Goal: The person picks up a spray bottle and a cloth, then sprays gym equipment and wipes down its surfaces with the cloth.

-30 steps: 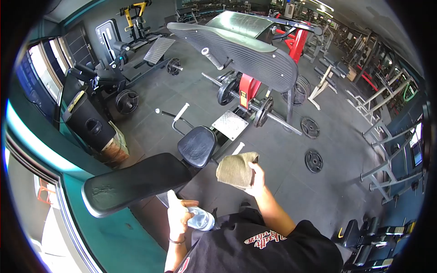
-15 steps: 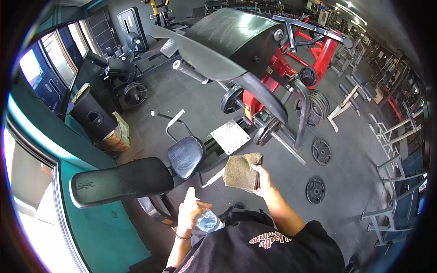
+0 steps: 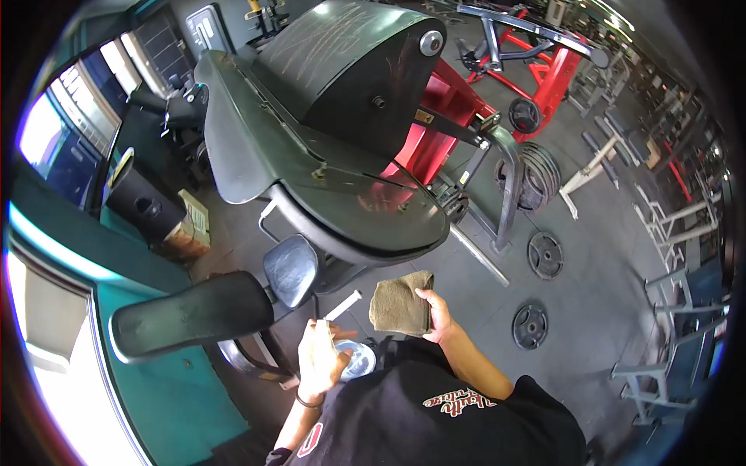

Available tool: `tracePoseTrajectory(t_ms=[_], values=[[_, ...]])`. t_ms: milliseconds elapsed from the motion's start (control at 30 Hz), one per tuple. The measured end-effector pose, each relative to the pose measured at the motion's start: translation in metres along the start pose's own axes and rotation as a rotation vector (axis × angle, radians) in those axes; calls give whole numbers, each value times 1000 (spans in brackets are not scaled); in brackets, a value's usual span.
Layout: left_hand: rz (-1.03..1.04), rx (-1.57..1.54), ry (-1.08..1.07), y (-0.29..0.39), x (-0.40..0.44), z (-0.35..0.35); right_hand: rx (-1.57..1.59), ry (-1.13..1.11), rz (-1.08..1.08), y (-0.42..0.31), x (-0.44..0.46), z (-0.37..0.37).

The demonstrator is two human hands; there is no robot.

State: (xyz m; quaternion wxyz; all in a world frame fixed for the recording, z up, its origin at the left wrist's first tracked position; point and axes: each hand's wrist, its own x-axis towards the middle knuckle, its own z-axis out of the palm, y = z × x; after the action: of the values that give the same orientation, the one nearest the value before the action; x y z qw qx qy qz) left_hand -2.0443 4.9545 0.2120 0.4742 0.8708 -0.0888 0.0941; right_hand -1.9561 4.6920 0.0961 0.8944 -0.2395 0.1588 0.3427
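My left hand [image 3: 320,363] is wrapped round the neck of a clear spray bottle [image 3: 359,362], whose body shows to the right of the fingers. A folded brown cloth [image 3: 400,304] is gripped at its right edge by my right hand [image 3: 439,314], thumb on top. Both hands are in front of my black shirt, the cloth a little higher than the bottle. Beyond them is the large dark padded plate [image 3: 350,206] of a machine, touched by neither hand. A small black seat [image 3: 292,271] lies beyond my left hand.
A long black bench pad [image 3: 190,314] extends to the left beside the teal wall [image 3: 183,388]. Weight plates [image 3: 530,326] lie on the floor at the right. A red machine frame [image 3: 553,89] stands farther back, and a metal rack [image 3: 649,380] is at the lower right.
The machine's padded plate has swung down and toward me, now covering the white footplate and much of the floor. Both hands still hold the bottle and cloth; the view has shifted.
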Motion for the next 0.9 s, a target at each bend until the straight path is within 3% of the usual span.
tracePoseTrajectory(t_ms=[67,167,300,400,533,633,767,900], values=[[-49,98,93,31,11,14,-56,-9,18,-31,2,-11],[-192,-219,328,45,19,65,-137,-66,57,-87,8,-27],[-147,145,375,74,35,125,-301,-180,156,-169,18,-46],[-299,-61,654,105,51,192,-481,-127,329,-235,13,-65],[-266,-182,992,161,70,254,-507,-139,446,-303,-2,-81],[-311,-135,1042,197,75,271,-510,-149,440,-325,1,-96],[-273,278,967,243,86,270,-362,-241,416,-317,-3,-101],[-312,298,986,268,78,267,-298,-281,406,-294,-29,-94]])
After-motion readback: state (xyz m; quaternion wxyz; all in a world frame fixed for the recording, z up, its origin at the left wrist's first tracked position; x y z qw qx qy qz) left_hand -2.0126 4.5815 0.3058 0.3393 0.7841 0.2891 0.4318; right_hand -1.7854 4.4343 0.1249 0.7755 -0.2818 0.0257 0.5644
